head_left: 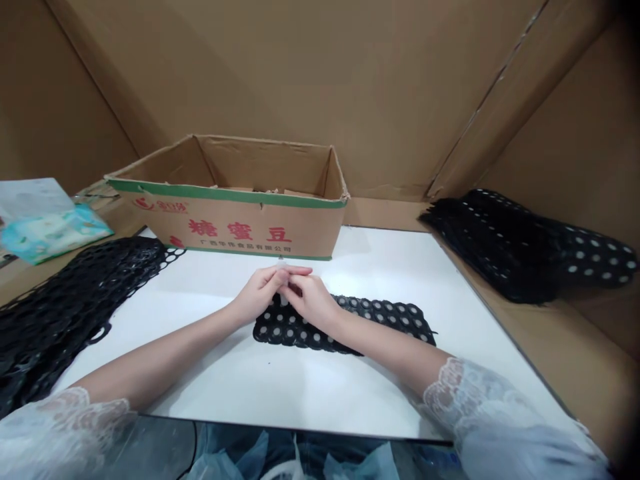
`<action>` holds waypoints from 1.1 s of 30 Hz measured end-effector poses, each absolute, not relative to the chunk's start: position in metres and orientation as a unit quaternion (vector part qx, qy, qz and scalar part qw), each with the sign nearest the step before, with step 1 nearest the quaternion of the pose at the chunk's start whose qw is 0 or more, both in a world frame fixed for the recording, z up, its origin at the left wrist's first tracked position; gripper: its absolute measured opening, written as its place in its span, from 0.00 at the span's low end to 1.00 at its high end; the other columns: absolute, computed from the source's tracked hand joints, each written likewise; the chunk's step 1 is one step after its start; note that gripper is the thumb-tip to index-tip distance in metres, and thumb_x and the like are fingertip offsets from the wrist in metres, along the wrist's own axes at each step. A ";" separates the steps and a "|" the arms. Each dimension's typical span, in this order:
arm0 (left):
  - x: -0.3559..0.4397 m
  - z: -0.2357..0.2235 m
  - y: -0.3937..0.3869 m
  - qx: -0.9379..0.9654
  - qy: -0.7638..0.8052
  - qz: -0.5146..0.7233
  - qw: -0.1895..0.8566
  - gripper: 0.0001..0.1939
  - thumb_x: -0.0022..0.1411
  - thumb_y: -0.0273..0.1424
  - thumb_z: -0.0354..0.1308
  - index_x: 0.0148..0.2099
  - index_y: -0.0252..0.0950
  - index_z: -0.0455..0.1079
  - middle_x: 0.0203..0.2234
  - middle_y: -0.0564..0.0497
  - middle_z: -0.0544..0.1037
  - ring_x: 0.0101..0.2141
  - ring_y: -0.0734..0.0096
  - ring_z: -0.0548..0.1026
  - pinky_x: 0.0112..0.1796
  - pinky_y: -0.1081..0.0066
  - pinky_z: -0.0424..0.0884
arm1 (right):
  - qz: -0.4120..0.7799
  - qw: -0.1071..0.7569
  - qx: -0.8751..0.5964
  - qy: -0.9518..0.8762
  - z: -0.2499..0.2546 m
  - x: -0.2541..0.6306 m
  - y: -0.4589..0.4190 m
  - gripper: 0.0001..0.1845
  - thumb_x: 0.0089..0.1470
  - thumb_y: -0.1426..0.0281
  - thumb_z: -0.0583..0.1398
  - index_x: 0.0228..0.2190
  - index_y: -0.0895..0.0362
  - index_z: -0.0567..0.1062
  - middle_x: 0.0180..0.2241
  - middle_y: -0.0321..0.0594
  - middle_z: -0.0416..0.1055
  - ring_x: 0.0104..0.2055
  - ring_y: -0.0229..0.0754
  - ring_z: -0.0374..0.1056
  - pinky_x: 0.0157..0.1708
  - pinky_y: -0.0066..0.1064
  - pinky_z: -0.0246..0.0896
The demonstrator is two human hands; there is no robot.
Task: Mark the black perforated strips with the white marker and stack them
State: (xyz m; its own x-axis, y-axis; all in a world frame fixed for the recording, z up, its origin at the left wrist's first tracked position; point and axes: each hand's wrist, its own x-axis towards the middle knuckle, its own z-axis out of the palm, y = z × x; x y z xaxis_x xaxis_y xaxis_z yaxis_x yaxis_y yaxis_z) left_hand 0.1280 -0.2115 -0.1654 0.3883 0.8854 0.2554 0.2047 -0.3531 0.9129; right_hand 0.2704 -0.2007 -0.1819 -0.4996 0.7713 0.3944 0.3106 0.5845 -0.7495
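Observation:
A black perforated mat piece (pixel 380 320) with round holes lies on the white table top (pixel 280 380). Over its left end my left hand (pixel 260 293) and my right hand (pixel 313 300) meet, fingertips pressed together. Between the fingertips shows a small pale, clear thing that I cannot make out. Both hands are closed in a pinch. White lace sleeves cover my forearms near the bottom edge.
An open cardboard box (pixel 235 227) with red print stands behind the hands. A heap of black perforated mats (pixel 65 307) lies at the left, another stack (pixel 530 247) at the right. A tissue pack (pixel 50 230) sits far left. Cardboard walls surround the table.

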 end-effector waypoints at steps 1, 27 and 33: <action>0.127 -0.165 -0.212 0.717 0.379 0.401 0.426 0.21 0.63 0.39 0.41 0.48 0.34 0.69 0.46 0.46 0.72 0.47 0.63 0.68 0.51 0.64 0.60 | 0.308 0.369 -0.334 -0.811 -0.182 0.270 -0.201 0.12 0.53 0.68 0.52 0.21 0.59 0.68 0.21 0.36 0.65 0.24 0.34 0.61 0.27 0.27 0.58; 0.127 -0.158 -0.214 0.739 0.363 0.395 0.407 0.20 0.63 0.37 0.42 0.51 0.36 0.66 0.50 0.48 0.69 0.50 0.64 0.66 0.52 0.66 0.59 | 0.292 0.359 -0.328 -0.824 -0.169 0.275 -0.202 0.12 0.53 0.70 0.52 0.22 0.58 0.69 0.23 0.39 0.68 0.27 0.37 0.65 0.30 0.30 0.60; 0.125 -0.160 -0.212 0.738 0.386 0.382 0.400 0.21 0.63 0.38 0.42 0.52 0.35 0.65 0.50 0.47 0.69 0.50 0.64 0.66 0.51 0.67 0.59 | 0.309 0.356 -0.330 -0.818 -0.172 0.272 -0.198 0.13 0.53 0.69 0.51 0.20 0.58 0.68 0.20 0.37 0.66 0.24 0.36 0.63 0.28 0.29 0.59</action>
